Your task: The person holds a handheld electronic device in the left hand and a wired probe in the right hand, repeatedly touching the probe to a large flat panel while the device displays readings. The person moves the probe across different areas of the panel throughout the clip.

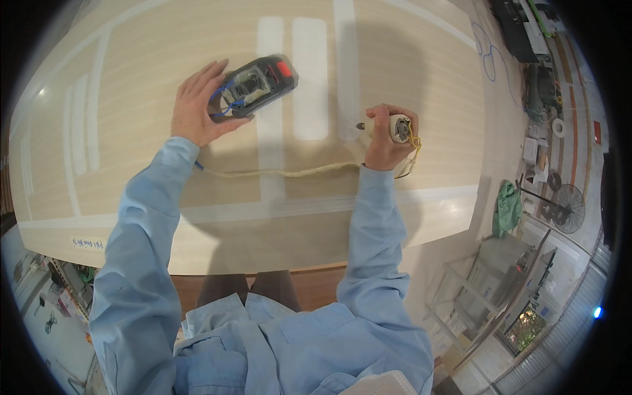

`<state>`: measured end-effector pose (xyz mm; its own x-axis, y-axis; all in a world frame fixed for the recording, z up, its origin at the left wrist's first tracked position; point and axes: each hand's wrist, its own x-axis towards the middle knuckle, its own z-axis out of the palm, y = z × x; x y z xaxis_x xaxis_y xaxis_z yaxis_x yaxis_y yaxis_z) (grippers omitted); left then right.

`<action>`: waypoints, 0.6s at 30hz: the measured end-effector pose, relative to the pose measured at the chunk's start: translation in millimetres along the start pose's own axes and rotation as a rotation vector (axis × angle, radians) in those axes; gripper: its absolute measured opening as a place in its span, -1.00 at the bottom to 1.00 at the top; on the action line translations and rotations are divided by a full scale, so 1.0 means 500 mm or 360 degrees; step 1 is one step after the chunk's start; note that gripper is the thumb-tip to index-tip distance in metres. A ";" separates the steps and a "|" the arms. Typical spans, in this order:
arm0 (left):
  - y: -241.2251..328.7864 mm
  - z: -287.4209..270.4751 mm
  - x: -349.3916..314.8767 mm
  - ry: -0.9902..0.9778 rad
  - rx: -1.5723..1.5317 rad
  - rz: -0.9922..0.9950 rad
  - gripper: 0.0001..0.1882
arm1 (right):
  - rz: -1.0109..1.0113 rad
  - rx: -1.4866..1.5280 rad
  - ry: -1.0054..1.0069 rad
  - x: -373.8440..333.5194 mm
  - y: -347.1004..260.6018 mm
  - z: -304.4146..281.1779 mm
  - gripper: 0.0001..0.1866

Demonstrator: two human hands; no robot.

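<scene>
Battery pack (pixel 280 74), black with a red button at its far end, is in your left grip (pixel 195 108): your thumb and fingers are spread along its two sides, and they hold it by the near end. It is over the left-middle part of the pale desk (pixel 191 33); I cannot tell if it touches the surface. Thin blue wires (pixel 227 104) come out beside your palm. Your right grip (pixel 388 145) is clenched around a small cream motor tool (pixel 398 127), whose dark chuck (pixel 360 126) points to the left. Yellow wires (pixel 415 146) bend out from its rear end. One wrapped cream cable (pixel 283 174) runs between your two wrists. Beyond the desk, on the right side, are a green cloth (pixel 507 207) and a fan (pixel 567 207).
</scene>
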<state>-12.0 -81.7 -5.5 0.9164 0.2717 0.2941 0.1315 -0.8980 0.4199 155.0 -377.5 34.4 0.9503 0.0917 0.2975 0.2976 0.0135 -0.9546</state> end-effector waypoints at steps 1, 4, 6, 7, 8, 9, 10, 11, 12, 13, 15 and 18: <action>-0.001 0.000 0.002 0.0011 -0.0016 0.0005 -0.10 | 0.0043 -0.0009 -0.0042 0.004 0.001 0.002 -0.82; -0.002 0.000 0.004 0.0028 -0.0036 -0.0006 -0.10 | 0.0021 0.0096 0.0028 0.010 0.000 0.005 -0.82; -0.001 0.000 -0.001 0.0039 -0.0044 -0.0021 -0.11 | 0.0008 0.0057 0.0025 0.015 0.002 0.009 -0.82; 0.001 0.001 -0.002 0.0039 -0.0056 -0.0027 -0.11 | -0.0044 0.0039 0.0042 0.018 0.003 0.012 -0.82; 0.001 -0.001 -0.004 0.0038 -0.0070 -0.0031 -0.11 | 0.0024 0.0045 -0.0008 0.021 0.004 0.014 -0.82; 0.002 -0.001 -0.003 0.0038 -0.0083 -0.0035 -0.11 | 0.0053 0.0056 -0.0043 0.023 0.005 0.016 -0.83; 0.002 -0.001 0.001 0.0071 -0.0053 -0.0030 -0.10 | 0.0109 0.0061 -0.0078 0.026 0.005 0.019 -0.83; 0.001 0.002 0.014 0.0113 -0.0019 -0.0014 -0.10 | 0.0075 0.0061 -0.0052 0.029 0.005 0.020 -0.83; -0.002 0.004 0.030 0.0148 0.0012 0.0002 -0.10 | 0.0078 0.0045 -0.0023 0.030 0.004 0.021 -0.83; -0.006 0.008 0.052 0.0158 0.0059 -0.0109 -0.09 | 0.0090 0.0023 0.0003 0.033 0.005 0.023 -0.83; -0.016 0.032 0.118 0.0191 0.0147 -0.0325 -0.07 | 0.0057 0.0076 0.0029 0.039 0.005 0.027 -0.84; -0.029 0.068 0.214 0.0334 0.0288 -0.0587 0.04 | 0.0025 0.0112 0.0030 0.053 0.010 0.043 -0.84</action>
<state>96.9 -51.5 -9.2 0.7020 0.6319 0.3285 0.5153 -0.7690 0.3783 179.5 -353.4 37.1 0.9565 0.0740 0.2822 0.2762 0.0822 -0.9576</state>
